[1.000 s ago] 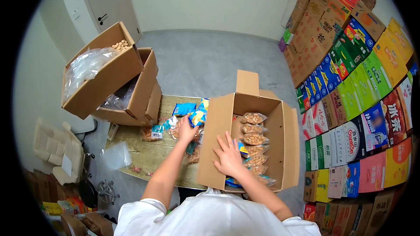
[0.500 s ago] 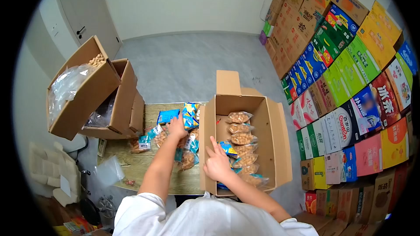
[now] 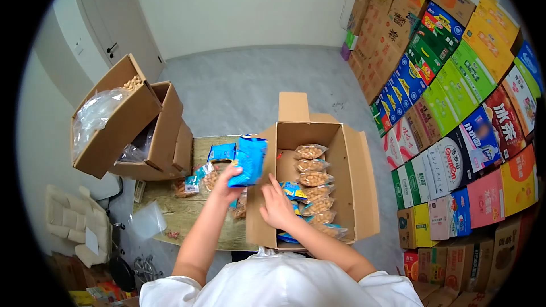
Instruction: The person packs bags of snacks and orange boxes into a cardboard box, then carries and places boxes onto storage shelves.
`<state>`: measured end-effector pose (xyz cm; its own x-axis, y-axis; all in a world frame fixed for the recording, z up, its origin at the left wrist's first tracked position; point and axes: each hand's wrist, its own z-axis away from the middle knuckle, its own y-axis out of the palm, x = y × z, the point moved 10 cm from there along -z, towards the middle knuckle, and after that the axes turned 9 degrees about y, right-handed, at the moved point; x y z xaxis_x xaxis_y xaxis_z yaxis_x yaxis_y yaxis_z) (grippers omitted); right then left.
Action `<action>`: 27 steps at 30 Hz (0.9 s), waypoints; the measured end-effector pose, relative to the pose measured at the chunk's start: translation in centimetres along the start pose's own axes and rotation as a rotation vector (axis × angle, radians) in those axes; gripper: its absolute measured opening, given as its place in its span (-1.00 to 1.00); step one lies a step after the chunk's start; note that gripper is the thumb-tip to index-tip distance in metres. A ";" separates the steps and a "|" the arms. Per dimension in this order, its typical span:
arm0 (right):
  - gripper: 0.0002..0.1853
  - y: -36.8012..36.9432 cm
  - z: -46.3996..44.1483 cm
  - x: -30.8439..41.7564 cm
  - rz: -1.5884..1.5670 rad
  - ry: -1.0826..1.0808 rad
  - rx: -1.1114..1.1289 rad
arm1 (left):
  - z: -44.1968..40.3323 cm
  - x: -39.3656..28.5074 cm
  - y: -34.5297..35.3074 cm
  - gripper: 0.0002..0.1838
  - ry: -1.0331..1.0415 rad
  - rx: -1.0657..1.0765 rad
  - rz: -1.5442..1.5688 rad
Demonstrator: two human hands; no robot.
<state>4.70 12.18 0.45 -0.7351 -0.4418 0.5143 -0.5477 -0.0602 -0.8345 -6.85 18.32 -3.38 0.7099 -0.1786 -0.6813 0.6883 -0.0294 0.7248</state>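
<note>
My left hand grips a blue snack bag by its lower edge, raised above the table beside the open cardboard box. My right hand is at the box's left flap with fingers apart, holding nothing. Inside the box, several clear bags of nuts form a column, and blue and yellow bags lie to their left, partly hidden by my right hand. Another blue bag rests on the table behind my left hand.
Two stacked open boxes with plastic and nuts stand at the table's left. A clear plastic bag overhangs the wooden table. Nut packs lie on it. A chair is at far left; stacked cartons line the right.
My left hand has closed on a blue bag and lifted it off the table towards the box. My right hand stays by the left flap, which tilts a little more outward.
</note>
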 end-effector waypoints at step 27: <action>-0.51 -9.8 -1.2 -8.5 -0.630 0.008 0.409 | 1.9 9.3 10.2 -0.14 -0.266 0.553 -0.445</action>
<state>15.86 17.54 4.53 -0.3354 -0.2070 0.9190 -0.6749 -0.6278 -0.3877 6.46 14.53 -2.12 0.2740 -0.2638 -0.9248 0.6765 -0.6307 0.3804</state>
